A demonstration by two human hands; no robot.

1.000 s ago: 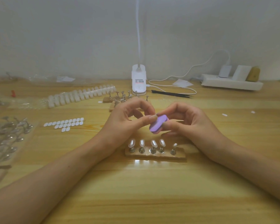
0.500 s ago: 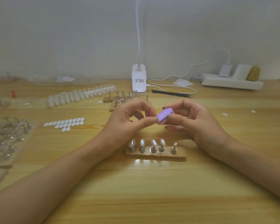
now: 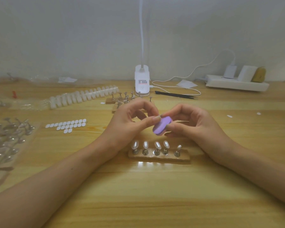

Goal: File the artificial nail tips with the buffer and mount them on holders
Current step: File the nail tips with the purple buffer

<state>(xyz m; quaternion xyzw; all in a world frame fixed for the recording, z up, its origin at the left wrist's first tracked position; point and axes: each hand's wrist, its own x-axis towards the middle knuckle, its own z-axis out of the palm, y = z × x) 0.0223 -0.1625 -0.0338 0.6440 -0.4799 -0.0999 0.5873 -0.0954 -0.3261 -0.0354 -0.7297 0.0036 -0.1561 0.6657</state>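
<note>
Above the desk (image 3: 155, 198), the right grip (image 3: 193, 125) holds a purple oval buffer (image 3: 162, 127) narrowly between thumb and fingertips, with its flat face tilted toward the left. The left grip (image 3: 127, 125) is pinched narrow, thumb against forefinger, on a small nail tip (image 3: 157, 118) pressed to the buffer's upper edge and mostly hidden by the fingertips. Just nearer the camera a wooden strip (image 3: 158, 158) lies on the desk and carries five upright metal holders, each with a pearly tip (image 3: 135, 144) on it. Behind the hands stands a white lamp base (image 3: 142, 89). Its printed label (image 3: 142, 82) has a red line and dark text, too small to read. A white power strip (image 3: 237, 84) sits far right.
</note>
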